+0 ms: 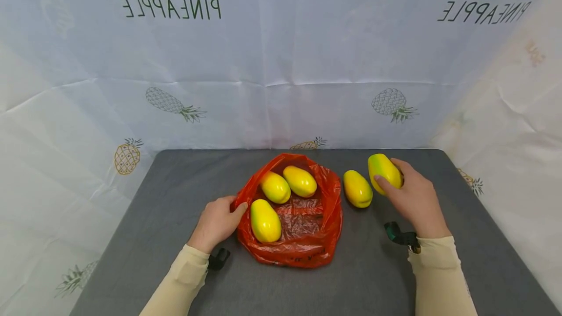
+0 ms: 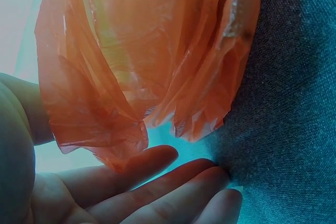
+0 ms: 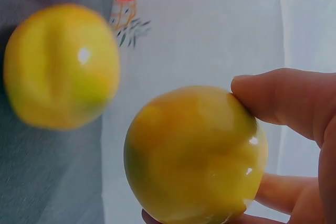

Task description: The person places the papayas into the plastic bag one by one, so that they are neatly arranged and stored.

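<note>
A red plastic bag (image 1: 303, 252) lies open-mouthed on the grey table, with three glossy yellow-green papayas inside, one papaya (image 1: 266, 221) at its near left. My left hand (image 1: 219, 221) holds the bag's left rim, thumb over the edge and fingers outside. In the left wrist view, thin crumpled plastic (image 2: 142, 51) hangs between thumb and fingers. My right hand (image 1: 414, 199) grips another papaya (image 1: 383, 172) above the table at the right; the right wrist view shows this held papaya (image 3: 194, 153) between thumb and fingers. A loose papaya (image 1: 357, 189) rests between the bag and my right hand.
Behind the table hangs a white cloth (image 1: 281, 52) printed with pineapples and mirrored lettering. The grey table's (image 1: 175, 194) far edge meets this cloth. Dark wrist-worn devices, such as the right one (image 1: 399, 234), jut inward from both sleeves.
</note>
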### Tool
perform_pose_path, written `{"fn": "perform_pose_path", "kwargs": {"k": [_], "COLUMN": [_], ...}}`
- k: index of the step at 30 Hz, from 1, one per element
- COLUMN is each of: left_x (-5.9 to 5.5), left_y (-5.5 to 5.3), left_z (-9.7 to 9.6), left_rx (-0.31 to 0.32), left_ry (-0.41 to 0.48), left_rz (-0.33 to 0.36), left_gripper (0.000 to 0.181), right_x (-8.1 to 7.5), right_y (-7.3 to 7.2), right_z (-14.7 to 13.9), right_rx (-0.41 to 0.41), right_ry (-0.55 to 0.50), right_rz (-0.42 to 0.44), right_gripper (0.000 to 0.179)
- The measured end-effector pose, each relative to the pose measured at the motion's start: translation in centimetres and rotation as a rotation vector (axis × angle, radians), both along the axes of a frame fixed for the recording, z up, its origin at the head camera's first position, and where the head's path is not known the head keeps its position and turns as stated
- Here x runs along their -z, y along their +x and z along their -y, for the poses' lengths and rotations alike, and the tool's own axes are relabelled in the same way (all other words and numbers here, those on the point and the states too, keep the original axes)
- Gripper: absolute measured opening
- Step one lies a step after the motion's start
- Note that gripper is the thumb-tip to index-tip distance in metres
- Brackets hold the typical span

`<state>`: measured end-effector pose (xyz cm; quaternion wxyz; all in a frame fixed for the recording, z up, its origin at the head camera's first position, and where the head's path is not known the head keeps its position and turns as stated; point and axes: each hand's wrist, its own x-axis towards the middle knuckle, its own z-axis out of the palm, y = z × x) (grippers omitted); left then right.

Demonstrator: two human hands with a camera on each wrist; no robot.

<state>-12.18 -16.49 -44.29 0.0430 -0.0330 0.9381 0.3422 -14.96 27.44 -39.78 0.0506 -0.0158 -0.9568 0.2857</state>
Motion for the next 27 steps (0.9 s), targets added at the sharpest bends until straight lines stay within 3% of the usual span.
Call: {"fn": "perform_pose_path", "kwargs": {"k": [14, 27], "left_x": [0.1, 0.0], "left_y": [0.1, -0.1], "left_z": [-0.1, -0.1], "left_rx": [-0.003, 0.001], "left_ry": [0.008, 0.011], "left_rz": [-0.021, -0.005], "left_gripper": [0.024, 0.025], "right_x": [-2.1, -2.1], "right_y": [1.8, 2.9], "right_z": [5.2, 9.4], "right_rx": [-0.120, -0.254], "right_ry": [0.007, -0.023], "right_rz": [-0.068, -0.070], "right_gripper": [0.080, 0.074]}}
